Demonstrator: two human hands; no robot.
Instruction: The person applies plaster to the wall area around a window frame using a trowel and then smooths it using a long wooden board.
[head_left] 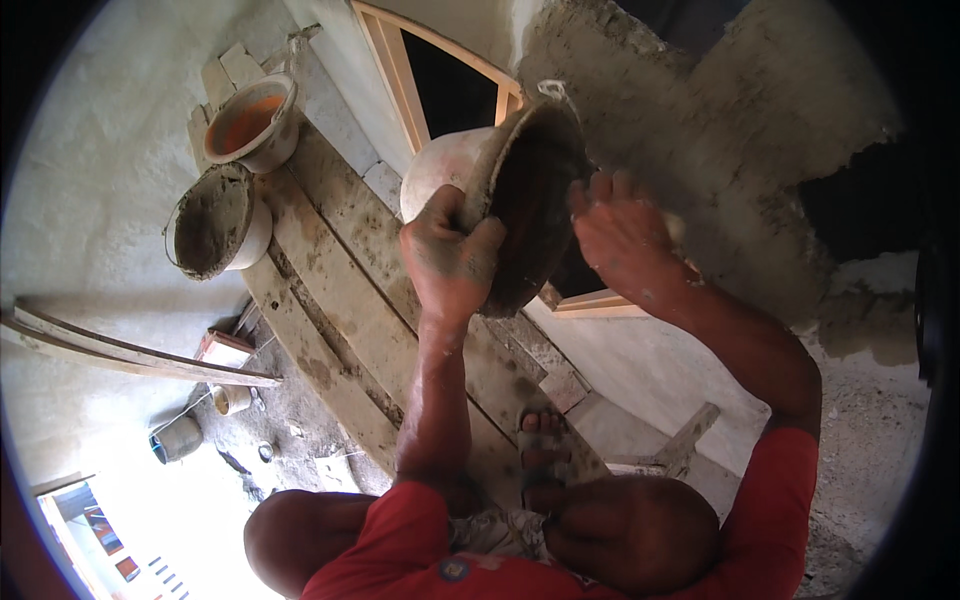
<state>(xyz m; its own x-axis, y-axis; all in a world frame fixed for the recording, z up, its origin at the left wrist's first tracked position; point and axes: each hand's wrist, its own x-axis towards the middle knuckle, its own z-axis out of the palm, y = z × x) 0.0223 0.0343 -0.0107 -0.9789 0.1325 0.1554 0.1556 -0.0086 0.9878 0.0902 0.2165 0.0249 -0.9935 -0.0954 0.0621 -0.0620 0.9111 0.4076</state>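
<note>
My left hand (455, 250) grips the rim of a pale, mortar-smeared bucket (440, 165), thumb over the edge. The bucket is tipped on its side, its dark mouth turned right toward the wall. At the right of that mouth is my right hand (625, 235), its fingers curled and slightly blurred. A small pale patch shows beside its wrist, but what the fingers hold, if anything, cannot be made out. Just beyond the hands, the wall carries a rough coat of wet grey mortar (760, 120).
I squat on muddy planks (335, 260). At their far left end stand a bucket with an orange inside (270, 155) and a mortar-caked bucket (258, 235). A wooden window frame (385, 50) lies behind the held bucket. Lower down are long boards (140, 355) and a small bucket (232, 399).
</note>
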